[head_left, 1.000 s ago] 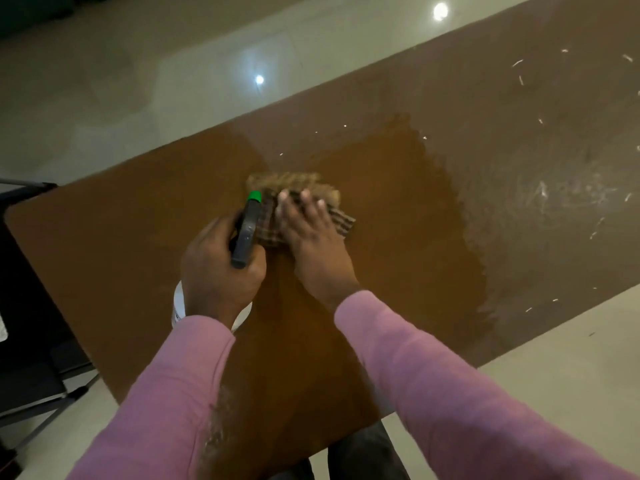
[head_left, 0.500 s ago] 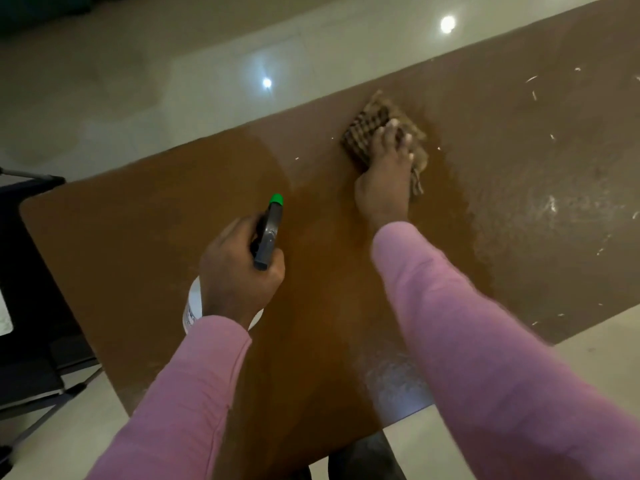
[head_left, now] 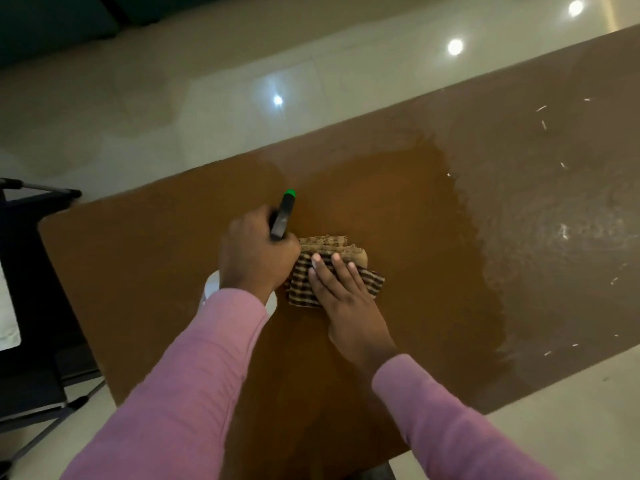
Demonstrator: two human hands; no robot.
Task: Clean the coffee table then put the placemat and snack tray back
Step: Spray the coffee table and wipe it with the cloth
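Green-tipped spray bottle [head_left: 282,216], gripped by left hand [head_left: 256,258], points away, slightly right.

Dim, soft-focus view, lamp glare on the glossy floor [head_left: 207,98]

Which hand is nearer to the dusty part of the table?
Right. The right hand presses the cloth left of the dust; the left hand grips the spray bottle farther left.

A checked woven cloth [head_left: 337,268] lay on the brown wood-look table [head_left: 138,271], its wiped part glossy, the rest dull and speckled; the pale tiled floor [head_left: 207,98] shone with reflected lights.
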